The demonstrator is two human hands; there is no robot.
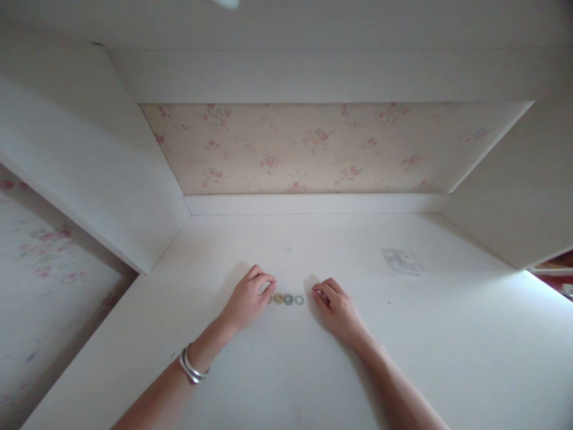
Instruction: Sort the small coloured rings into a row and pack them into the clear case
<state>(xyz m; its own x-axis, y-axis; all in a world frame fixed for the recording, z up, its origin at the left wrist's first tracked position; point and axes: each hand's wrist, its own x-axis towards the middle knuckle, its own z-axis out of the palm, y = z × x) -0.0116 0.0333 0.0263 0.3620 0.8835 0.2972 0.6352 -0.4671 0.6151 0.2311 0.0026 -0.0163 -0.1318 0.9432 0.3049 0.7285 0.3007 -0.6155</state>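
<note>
A short row of small round pieces lies on the white surface between my hands. A gold-toned ring [278, 298], a thicker grey ring [289, 300] and a thin pale ring [299, 300] show in it. Another piece at the left end is partly hidden by my left hand [249, 297], whose thumb and index fingertips come together just above it. To the right of the row, slightly apart from the thin ring, my right hand [336, 309] has its fingers curled in a pinch. Whatever either pinch holds, if anything, is too small to make out. A lone thin ring [287, 251] lies farther back.
A clear plastic bag [401, 261] rests on the white surface [286, 370] at the back right. White panels [98, 137] enclose the left and right sides, with flowered wallpaper [295, 149] behind. A tiny dark speck [389, 303] sits right of my right hand.
</note>
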